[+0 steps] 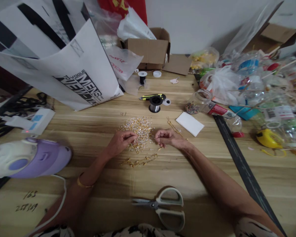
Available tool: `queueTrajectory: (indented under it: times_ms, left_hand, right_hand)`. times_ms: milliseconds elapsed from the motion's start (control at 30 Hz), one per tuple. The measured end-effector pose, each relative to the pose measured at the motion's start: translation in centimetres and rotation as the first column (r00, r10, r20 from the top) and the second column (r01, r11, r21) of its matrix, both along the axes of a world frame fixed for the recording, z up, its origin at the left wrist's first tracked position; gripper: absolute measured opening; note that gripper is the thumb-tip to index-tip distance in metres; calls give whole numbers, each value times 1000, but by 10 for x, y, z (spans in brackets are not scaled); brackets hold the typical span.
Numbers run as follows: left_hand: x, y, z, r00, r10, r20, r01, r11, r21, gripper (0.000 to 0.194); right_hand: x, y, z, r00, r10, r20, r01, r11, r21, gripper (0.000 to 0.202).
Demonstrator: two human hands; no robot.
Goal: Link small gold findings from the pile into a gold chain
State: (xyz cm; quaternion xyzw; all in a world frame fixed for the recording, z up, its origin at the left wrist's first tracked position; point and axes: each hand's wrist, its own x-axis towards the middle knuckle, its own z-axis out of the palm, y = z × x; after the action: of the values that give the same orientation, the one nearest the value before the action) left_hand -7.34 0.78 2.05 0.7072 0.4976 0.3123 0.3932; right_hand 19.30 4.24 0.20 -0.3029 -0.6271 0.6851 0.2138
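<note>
- Beads (139, 126), gold and silvery, lay loose in a broad pile between the two hands, a little nearer the left one.
- On the far left, well apart from the left hand, stood a purple-and-white appliance (45, 158) and a power strip (40, 120), with a big paper bag (81, 77) beyond them.
- The left hand (118, 141) rested at the pile's left edge, thumb and fingertips drawn narrowly together over it; I can't tell whether they pinched a bead.
- Nearer the wearer than both hands, a gold strand (139, 162) lay on the table (101, 194). It seemed made up, so I would count it as done.
- Beyond the hands, between them, stood a spool of wire (155, 106); scissors (169, 207) lay on the near side.
- The right hand (169, 137) was just beside the pile's right edge, fingers curled and narrow; what they held, if anything, was too small to tell.
- Just beyond it lay another gold strand (172, 124), partly hidden, then a white card (189, 123).
- My judgement: the work was partway, with plenty of beads unused.
</note>
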Motion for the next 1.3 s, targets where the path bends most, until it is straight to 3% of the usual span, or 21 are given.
queueTrajectory:
  times_ms: [600,867,1100,1300]
  left_hand:
    - [3,-1,2,994,-31,107,42,994,-101,20]
    - [3,0,4,1000,-15,-19,15,1000,-23,21]
    - [1,0,-1,1000,1,-11,-2,999,-52,17]
    - [2,-2,7,999,-38,-38,36,998,-45,13]
  right_hand:
    - [0,0,0,1000,-3,2,3,1000,-5,19]
    - [1,0,-1,1000,-4,-22,3,1000,-11,17]
    - [-1,-1,2,1000,-14,-11,14,1000,-4,15]
    - [0,-1,4,1000,-7,-11,7,1000,-11,16]
